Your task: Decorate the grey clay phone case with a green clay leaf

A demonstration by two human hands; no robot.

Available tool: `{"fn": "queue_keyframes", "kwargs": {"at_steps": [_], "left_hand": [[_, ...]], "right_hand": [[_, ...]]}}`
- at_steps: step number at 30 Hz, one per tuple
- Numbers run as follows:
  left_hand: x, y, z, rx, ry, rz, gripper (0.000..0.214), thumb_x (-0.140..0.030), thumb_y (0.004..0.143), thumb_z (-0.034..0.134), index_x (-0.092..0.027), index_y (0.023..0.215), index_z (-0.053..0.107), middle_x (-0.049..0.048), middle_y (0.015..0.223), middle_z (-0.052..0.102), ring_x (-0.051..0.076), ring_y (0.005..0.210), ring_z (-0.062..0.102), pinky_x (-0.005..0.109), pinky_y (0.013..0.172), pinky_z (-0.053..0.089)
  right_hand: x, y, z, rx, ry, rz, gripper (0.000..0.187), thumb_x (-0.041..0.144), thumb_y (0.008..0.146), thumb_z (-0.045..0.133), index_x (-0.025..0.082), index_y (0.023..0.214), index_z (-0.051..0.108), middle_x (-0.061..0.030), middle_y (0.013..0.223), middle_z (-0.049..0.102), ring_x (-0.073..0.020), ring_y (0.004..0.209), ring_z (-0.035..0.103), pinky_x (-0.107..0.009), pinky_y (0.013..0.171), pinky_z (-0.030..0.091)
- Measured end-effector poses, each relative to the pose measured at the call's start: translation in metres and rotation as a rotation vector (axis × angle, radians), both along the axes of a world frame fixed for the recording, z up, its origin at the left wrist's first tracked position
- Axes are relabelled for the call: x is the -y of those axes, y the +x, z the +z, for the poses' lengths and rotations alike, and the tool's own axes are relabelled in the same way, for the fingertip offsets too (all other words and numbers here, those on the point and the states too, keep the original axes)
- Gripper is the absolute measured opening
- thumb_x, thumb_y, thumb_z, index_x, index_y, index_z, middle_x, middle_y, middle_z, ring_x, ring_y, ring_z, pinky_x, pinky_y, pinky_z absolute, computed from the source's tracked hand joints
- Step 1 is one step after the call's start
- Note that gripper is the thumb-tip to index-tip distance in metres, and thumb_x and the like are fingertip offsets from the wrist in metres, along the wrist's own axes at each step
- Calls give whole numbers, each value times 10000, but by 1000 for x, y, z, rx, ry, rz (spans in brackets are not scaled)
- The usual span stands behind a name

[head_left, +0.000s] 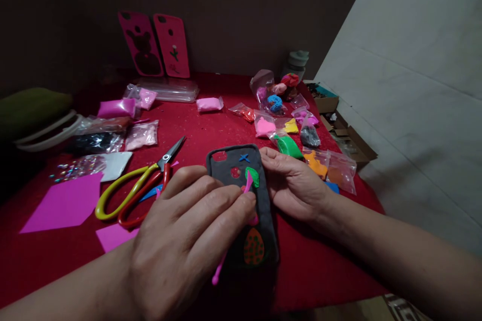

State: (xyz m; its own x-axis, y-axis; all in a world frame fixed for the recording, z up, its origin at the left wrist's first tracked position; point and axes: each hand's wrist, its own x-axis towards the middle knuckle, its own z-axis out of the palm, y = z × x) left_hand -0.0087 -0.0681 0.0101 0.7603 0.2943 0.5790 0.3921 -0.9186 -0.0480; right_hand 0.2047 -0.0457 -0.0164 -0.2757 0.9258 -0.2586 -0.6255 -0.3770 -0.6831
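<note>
A dark grey phone case (268, 228) lies in front of me on the red cloth. My left hand (188, 235) pinches a pink modelling tool (248, 182), its flat tip against a green clay piece (254, 177) on the case. The tool's ball end sticks out below the hand. Thumb and fingers of my right hand (297, 185) grip the case's right edge near the top. A blue clay cross (244, 158) sits by the upper edge, and an orange, green-spotted oval (253, 247) lower down. My left hand covers part of the case's middle and left side.
Scissors (164, 160) with yellow and red handles lie left, near pink paper (64, 205). Clay packets, including a green one (288, 146), are at the right. Two pink phone cases (171, 45) stand against the back wall. A bottle (297, 62) stands back right.
</note>
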Motion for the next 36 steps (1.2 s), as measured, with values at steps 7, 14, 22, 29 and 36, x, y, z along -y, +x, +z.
{"fn": "queue_keyframes", "kwargs": {"at_steps": [7, 14, 22, 29, 36], "left_hand": [[-1, -2, -2, -2, 26, -26, 312, -90, 998, 409, -73, 1232, 614, 104, 1097, 739, 213, 1015, 646, 389, 997, 452], [-4, 2, -3, 2, 23, -17, 301, -99, 1004, 416, -71, 1229, 614, 107, 1077, 744, 213, 972, 659, 397, 955, 474], [4, 0, -3, 24, -3, 6, 296, -98, 1018, 401, -73, 1237, 598, 97, 1110, 729, 199, 1014, 627, 389, 1003, 448], [1, 1, -3, -6, 7, -2, 312, -89, 1011, 387, -78, 1242, 598, 104, 1114, 732, 207, 1010, 640, 390, 1003, 455], [-1, 1, -3, -5, 1, -8, 288, -96, 1005, 420, -76, 1224, 606, 98, 1075, 735, 207, 986, 639, 396, 984, 462]], "right_hand": [[0, 0, 1, 9, -5, -4, 223, 187, 672, 860, 150, 747, 654, 31, 729, 618, -93, 687, 555, -219, 712, 472], [0, 0, 0, 34, 3, -8, 256, 212, 647, 882, 135, 772, 673, 17, 756, 622, -104, 717, 560, -233, 733, 483], [1, 0, 1, 24, 4, -21, 260, 210, 647, 890, 134, 736, 658, 24, 723, 615, -93, 672, 540, -226, 694, 472], [1, 0, 1, 22, 0, -21, 252, 195, 638, 888, 134, 758, 674, 21, 739, 621, -102, 706, 560, -233, 726, 484], [1, -1, 0, 10, 7, -13, 250, 203, 650, 886, 138, 728, 658, 28, 714, 623, -91, 670, 545, -224, 698, 478]]}}
